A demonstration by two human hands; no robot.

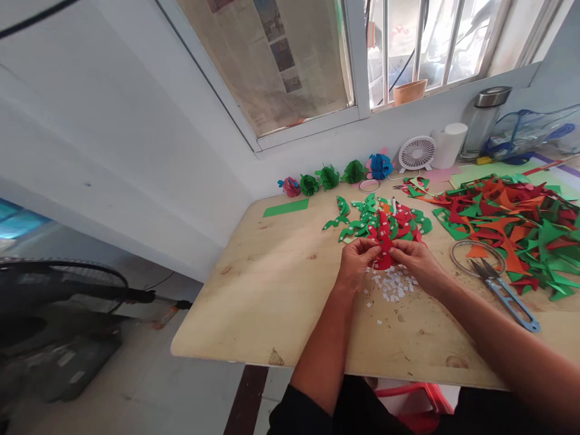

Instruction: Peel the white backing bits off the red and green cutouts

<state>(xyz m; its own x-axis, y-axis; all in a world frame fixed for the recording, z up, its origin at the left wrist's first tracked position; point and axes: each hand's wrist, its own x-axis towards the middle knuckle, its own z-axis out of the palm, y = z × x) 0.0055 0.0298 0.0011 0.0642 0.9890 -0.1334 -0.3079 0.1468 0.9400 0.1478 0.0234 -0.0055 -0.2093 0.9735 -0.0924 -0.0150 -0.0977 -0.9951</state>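
Observation:
A red paper piece with small white squares on it is held between my two hands over the table. My left hand pinches its left edge, and my right hand pinches the right edge. Just below them lie many small white paper squares, loose on the wood. Behind my fingers is a pile of green paper cutouts, mixed with red ones, also dotted with white squares.
Scissors and a clear tape ring lie right of my hands, beside a large heap of scraps. Along the wall stand folded paper figures, a small fan and a glass bottle. A green strip lies left.

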